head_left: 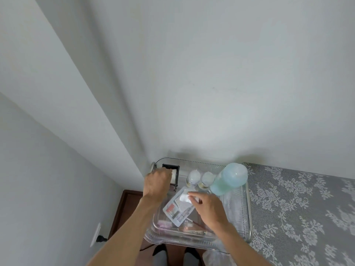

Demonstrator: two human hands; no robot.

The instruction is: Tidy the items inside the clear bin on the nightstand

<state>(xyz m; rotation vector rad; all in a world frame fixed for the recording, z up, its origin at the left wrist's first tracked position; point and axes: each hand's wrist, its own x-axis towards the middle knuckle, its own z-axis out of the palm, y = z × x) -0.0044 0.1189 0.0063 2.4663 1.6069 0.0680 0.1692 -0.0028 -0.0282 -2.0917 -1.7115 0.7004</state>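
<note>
Clear bin (247, 191): two jars (194, 176), one bottle (228, 179)

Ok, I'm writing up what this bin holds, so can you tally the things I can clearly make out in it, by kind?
Small white-capped jars: 2
Tall blue-green bottle: 1
Black-framed box: 1
Flat clear packet: 1
Total: 5. Small bits near the front wall of the clear bin are too blurred to count.

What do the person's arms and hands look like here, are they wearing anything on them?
Both arms come up from the bottom of the view, bare along all that shows, with no sleeves in view. The left hand and the right hand wear no gloves, and no watch, bracelet or ring can be seen on the sides facing the camera.
</note>
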